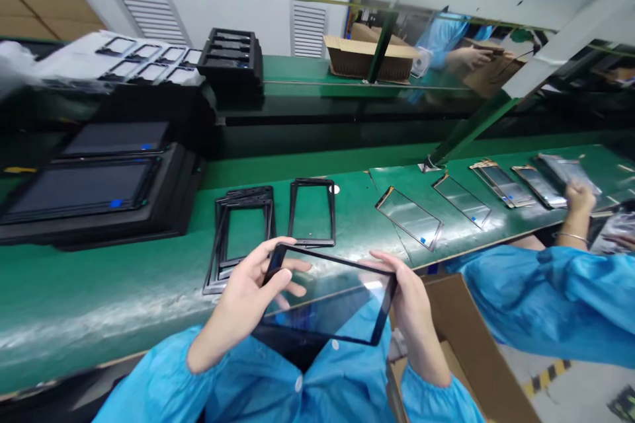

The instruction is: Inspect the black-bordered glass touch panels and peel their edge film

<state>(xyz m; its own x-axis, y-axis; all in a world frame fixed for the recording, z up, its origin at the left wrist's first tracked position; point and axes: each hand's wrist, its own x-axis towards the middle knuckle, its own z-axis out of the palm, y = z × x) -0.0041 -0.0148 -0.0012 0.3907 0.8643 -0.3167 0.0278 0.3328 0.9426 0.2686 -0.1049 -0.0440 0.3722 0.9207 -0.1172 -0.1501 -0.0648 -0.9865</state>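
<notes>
My left hand (pixel 248 287), nearer the rightmost black frame (pixel 332 215), and right hand (pixel 411 296) grip the black-bordered panel (pixel 330 294) with fingers at its short ends, long axis crosswise, this side of that frame.

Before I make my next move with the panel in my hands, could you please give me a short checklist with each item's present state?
1. Left hand on the black-bordered panel: ok, it grips the left end, thumb on the near face.
2. Right hand on the panel: ok, it holds the right end.
3. Panel surface free of dust and smudges: cannot tell, glare and the see-through background hide it.
4. Left pile of black frames squared up: not ok, the frames lie askew on one another.
5. Co-worker's hand away from the panel: ok, it is well off to the right, over the green bench.
</notes>
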